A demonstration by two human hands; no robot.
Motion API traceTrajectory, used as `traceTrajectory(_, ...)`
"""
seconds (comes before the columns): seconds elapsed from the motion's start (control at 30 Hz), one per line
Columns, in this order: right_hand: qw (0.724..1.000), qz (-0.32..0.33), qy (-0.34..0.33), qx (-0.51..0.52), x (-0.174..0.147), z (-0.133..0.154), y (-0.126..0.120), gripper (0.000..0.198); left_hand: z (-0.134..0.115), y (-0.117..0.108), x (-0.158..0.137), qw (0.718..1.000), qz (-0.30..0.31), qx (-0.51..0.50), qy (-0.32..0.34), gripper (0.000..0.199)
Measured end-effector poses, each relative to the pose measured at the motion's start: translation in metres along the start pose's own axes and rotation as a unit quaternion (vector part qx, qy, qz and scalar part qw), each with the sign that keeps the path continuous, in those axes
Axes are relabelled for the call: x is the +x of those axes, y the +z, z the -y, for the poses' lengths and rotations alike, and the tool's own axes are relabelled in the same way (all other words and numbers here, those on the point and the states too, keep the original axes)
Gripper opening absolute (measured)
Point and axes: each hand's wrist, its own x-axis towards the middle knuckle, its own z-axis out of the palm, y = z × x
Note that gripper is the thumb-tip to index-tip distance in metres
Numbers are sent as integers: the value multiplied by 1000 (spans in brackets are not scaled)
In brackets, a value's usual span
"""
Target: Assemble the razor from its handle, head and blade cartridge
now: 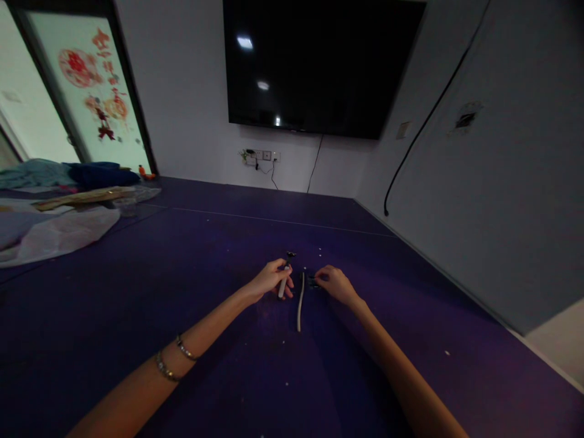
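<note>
My left hand [269, 280] is closed around a slim white-handled tool [283, 283] with a dark neck and a small dark head at its upper end. Its exact kind is too small to make out. Just right of it, a pale, slightly bent stick or tube [300, 307] lies on the purple surface, apart from both hands. On the other side of that stick, the fingertips of my right hand [336, 282] are pinched together at the edge of a small dark, partly shiny piece [312, 281] low on the surface. The fingers cover part of this piece.
The broad purple surface [205, 359] carries several tiny white specks. Plastic sheeting [68, 234] and folded cloths [103, 174] lie at the far left. Beyond stands a wall with a television [319, 67] and sockets; a black cable [424, 121] hangs on the right wall.
</note>
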Motion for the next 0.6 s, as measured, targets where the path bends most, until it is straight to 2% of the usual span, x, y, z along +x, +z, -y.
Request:
traceTrajectory(0.17, 988, -29, 50, 141, 6, 9, 0, 21, 2, 1, -1, 1000, -2, 0, -3, 10)
traceTrajectory(0.33, 966, -24, 88, 242, 10, 18, -1, 22, 3, 2, -2, 1000, 0, 2, -5, 12)
traceTrajectory(0.6, 962, 4, 102, 252, 11, 26, -4, 23, 3, 3, -2, 1000, 1, 3, -12, 17)
